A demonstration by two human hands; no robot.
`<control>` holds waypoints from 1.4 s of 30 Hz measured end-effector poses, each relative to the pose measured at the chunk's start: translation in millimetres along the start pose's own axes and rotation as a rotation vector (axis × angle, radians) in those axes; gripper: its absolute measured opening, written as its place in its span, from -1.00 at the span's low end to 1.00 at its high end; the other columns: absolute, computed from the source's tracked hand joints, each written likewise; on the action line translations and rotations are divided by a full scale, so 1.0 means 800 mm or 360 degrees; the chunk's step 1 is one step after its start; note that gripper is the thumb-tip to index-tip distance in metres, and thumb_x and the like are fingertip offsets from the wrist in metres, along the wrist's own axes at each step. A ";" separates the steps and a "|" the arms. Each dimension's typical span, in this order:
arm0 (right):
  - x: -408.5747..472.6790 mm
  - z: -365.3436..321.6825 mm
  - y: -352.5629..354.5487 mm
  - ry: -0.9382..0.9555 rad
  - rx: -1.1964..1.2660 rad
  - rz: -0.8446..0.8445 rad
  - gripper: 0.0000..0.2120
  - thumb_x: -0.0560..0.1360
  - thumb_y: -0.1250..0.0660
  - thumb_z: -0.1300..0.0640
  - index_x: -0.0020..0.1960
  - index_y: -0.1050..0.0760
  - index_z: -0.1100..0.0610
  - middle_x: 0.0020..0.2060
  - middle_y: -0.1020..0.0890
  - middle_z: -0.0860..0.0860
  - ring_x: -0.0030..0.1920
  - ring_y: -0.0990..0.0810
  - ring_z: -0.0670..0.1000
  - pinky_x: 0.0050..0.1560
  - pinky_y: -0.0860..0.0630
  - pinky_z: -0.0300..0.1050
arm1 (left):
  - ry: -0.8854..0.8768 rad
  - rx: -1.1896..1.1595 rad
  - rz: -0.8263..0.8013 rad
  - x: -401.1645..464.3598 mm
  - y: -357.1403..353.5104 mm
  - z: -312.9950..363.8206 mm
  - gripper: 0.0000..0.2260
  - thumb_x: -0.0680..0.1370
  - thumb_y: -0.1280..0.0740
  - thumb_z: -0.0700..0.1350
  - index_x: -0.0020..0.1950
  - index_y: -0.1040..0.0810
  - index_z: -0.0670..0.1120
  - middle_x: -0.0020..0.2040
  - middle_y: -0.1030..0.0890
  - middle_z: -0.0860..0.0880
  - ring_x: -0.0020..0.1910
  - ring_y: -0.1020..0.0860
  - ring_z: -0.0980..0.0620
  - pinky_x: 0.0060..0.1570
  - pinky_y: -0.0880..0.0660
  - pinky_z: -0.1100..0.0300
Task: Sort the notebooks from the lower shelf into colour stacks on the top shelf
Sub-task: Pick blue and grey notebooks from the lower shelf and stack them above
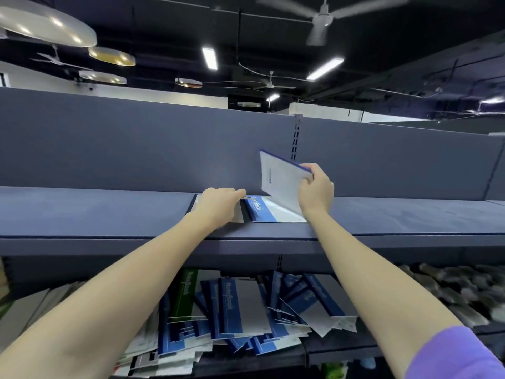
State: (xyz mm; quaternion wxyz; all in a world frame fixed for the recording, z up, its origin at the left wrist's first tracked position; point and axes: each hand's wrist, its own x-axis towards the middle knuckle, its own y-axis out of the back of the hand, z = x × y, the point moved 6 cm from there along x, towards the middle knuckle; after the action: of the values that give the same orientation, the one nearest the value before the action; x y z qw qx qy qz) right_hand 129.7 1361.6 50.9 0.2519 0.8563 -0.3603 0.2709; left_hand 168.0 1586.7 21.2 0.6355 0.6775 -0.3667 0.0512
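Your right hand [317, 187] pinches blue-spined notebook [282, 179] by edge, tilted up above blue stack [269, 210] on top shelf [109, 209], ready for laying down. Left hand [220, 205], at 9 o'clock of stack, rests on darker stack [194, 201], fingers extended, probably steadying. Unsorted pile [240, 310] waits on lower shelf.

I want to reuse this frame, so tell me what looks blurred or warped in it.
Head view: the ceiling fan is motion-smeared, the right end of the lower shelf is blurred, wide-angle distortion bends the top shelf edge, and the held notebook stays sharp.
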 end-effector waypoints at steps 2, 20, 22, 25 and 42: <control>0.003 -0.008 -0.008 0.0259 -0.0137 -0.0140 -0.58 0.48 -0.12 0.37 0.05 -0.64 0.01 -0.20 -0.62 -0.06 -0.19 -0.52 0.00 -0.30 -0.31 -0.16 | -0.0002 -0.0093 -0.0030 -0.003 -0.011 -0.003 -0.59 0.53 -0.16 -0.29 0.32 -0.40 0.05 0.09 -0.59 -0.01 -0.10 -0.49 -0.12 -0.19 -0.32 0.10; -0.012 0.053 -0.075 0.0356 -0.0893 -0.1324 -0.75 0.54 -0.35 -0.14 0.05 -0.51 0.03 0.04 -0.54 0.04 0.07 -0.49 0.07 0.05 -0.47 0.00 | 0.0265 -0.0469 -0.0241 -0.008 -0.035 -0.019 -0.68 0.51 -0.13 -0.32 0.13 -0.49 0.01 0.10 -0.58 -0.07 -0.06 -0.50 -0.15 -0.11 -0.45 0.06; -0.014 0.052 -0.077 0.0466 -0.0957 -0.1254 -0.81 0.58 -0.29 -0.07 0.09 -0.54 0.01 0.07 -0.55 0.05 0.06 -0.47 0.07 0.05 -0.47 0.01 | 0.0292 -0.0488 -0.0240 -0.010 -0.037 -0.022 -0.65 0.51 -0.12 -0.33 0.15 -0.49 0.01 0.11 -0.59 -0.06 -0.05 -0.51 -0.16 -0.07 -0.48 0.04; -0.016 0.042 -0.077 0.0629 -0.1086 -0.1202 -0.80 0.61 -0.22 0.04 0.12 -0.56 0.08 0.06 -0.60 0.07 0.01 -0.51 0.11 -0.01 -0.47 -0.01 | 0.0286 -0.0463 -0.0242 -0.009 -0.035 -0.019 -0.66 0.51 -0.12 -0.34 0.15 -0.49 -0.01 0.08 -0.58 -0.07 -0.07 -0.51 -0.16 -0.11 -0.45 0.05; 0.027 0.049 -0.033 0.0246 -0.0696 -0.0557 -0.70 0.42 -0.21 0.33 -0.26 -0.53 -0.06 -0.11 -0.60 -0.02 0.17 -0.42 0.06 0.32 -0.10 -0.07 | 0.0344 -0.0464 -0.0147 -0.016 -0.028 -0.023 -0.67 0.50 -0.13 -0.33 0.15 -0.48 -0.02 0.08 -0.60 -0.07 -0.07 -0.50 -0.15 -0.22 -0.37 0.07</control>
State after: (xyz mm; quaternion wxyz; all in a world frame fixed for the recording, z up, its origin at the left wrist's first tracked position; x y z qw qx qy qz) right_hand 173.7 1343.1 30.6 0.5001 0.8077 -0.2368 0.2037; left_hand 178.0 1607.0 -0.6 0.7644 0.5849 -0.2682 0.0409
